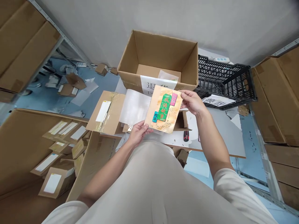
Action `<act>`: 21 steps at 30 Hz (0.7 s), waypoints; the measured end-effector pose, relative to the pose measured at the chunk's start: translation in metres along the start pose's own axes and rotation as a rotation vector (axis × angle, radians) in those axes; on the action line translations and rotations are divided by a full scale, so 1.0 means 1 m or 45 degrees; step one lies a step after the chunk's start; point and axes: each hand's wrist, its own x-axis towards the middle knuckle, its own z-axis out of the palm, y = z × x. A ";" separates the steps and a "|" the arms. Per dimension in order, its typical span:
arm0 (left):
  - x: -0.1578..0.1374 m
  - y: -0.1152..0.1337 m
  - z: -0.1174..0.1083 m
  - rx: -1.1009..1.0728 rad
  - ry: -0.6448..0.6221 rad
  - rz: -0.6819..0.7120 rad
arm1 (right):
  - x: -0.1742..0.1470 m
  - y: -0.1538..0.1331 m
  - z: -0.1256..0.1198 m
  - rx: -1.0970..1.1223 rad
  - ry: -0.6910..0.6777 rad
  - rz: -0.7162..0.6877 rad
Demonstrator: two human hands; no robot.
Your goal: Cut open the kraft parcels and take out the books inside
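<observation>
Between both hands I hold a thin book with a cream-orange cover and a green title panel, tilted and front side up. My left hand pinches its lower left corner. At the upper right corner, my right hand grips the edge. Behind the book lies a translucent white wrapping sheet, beside an open cardboard parcel box with a white label. Part of that box is hidden under the book.
A large open carton with a paper sign stands at the back of the white table. Right of it is a black plastic crate. A red-black tool handle lies near the front edge. Several labelled parcels fill a big box at left.
</observation>
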 end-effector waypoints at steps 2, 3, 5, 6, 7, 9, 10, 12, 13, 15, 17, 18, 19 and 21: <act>0.002 0.000 0.002 0.005 -0.006 0.013 | 0.001 0.000 -0.002 0.024 0.010 -0.002; 0.002 0.000 0.002 0.014 -0.008 0.015 | 0.002 0.001 -0.003 0.029 0.015 0.000; 0.003 0.001 0.003 0.032 -0.001 0.012 | 0.003 0.002 -0.005 0.022 0.022 0.017; 0.004 0.001 0.003 0.040 0.005 0.007 | 0.003 0.003 -0.005 0.009 0.021 0.030; 0.004 0.001 0.003 0.047 0.010 -0.001 | 0.003 0.003 -0.006 -0.006 0.019 0.042; 0.005 0.001 0.005 0.055 -0.001 -0.014 | 0.004 0.003 -0.007 -0.030 0.036 0.051; 0.006 0.002 0.006 0.052 -0.014 -0.016 | 0.006 0.002 -0.008 -0.031 0.059 0.042; 0.008 0.003 0.006 0.046 -0.043 -0.008 | 0.012 -0.003 -0.012 -0.008 0.130 -0.007; 0.010 0.003 0.006 0.060 -0.050 0.007 | 0.018 -0.008 -0.015 0.012 0.177 -0.046; 0.012 0.006 -0.001 0.191 -0.034 0.072 | 0.035 -0.018 -0.024 0.062 0.295 -0.138; 0.014 0.009 -0.013 0.533 0.038 0.196 | 0.060 -0.026 -0.035 0.138 0.442 -0.238; 0.014 0.011 -0.022 0.783 0.090 0.272 | 0.073 -0.028 -0.040 0.184 0.513 -0.280; 0.015 0.012 -0.031 1.069 0.145 0.340 | 0.087 -0.029 -0.045 0.233 0.579 -0.308; 0.017 0.014 -0.047 1.654 0.227 0.411 | 0.114 -0.026 -0.051 0.324 0.704 -0.310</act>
